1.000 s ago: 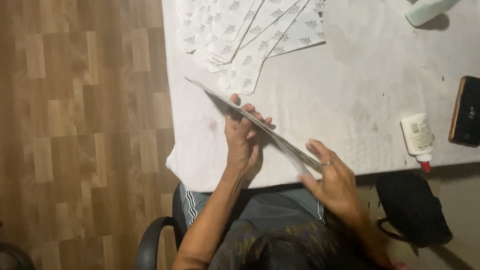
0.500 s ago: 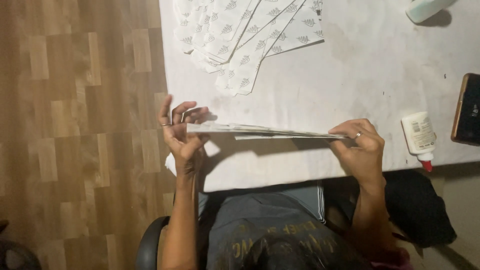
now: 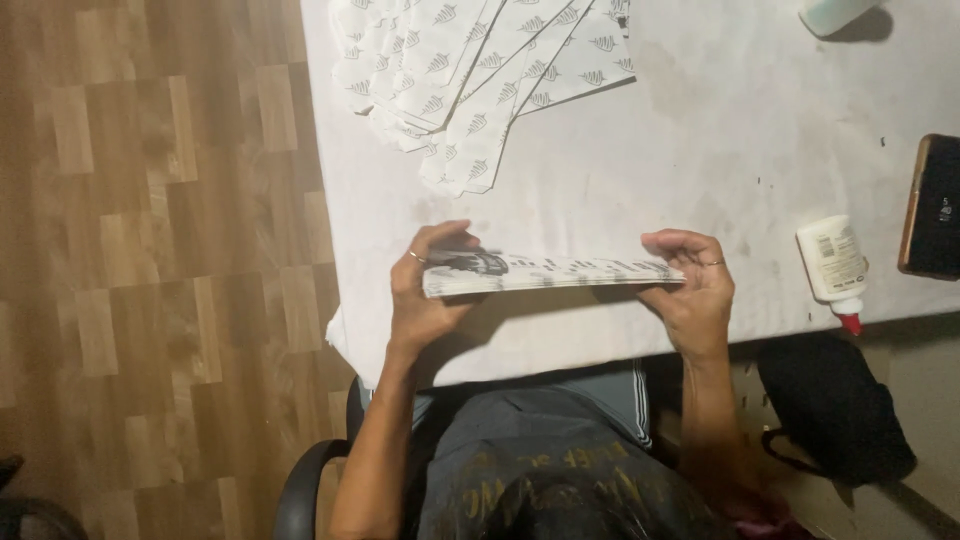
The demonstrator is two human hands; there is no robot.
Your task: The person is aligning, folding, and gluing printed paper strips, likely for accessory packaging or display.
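I hold a flat stack of white printed paper sheets (image 3: 555,273) edge-on, level above the near side of the white table (image 3: 700,130). My left hand (image 3: 425,290) is closed around the stack's left end, with a ring on one finger. At the right end my right hand (image 3: 692,290) grips it, fingers curled over the top edge. The sheets carry small dark leaf-like marks.
A fanned pile of similar printed paper pieces (image 3: 480,70) lies at the table's far left. A white glue bottle with a red tip (image 3: 833,268) lies right of my right hand. A dark phone (image 3: 932,205) sits at the right edge. A black bag (image 3: 835,405) hangs below the table.
The paper stack went from tilted to level, and my left hand moved from the middle to its left end and closed on it. Both hands now sit slightly further over the table.
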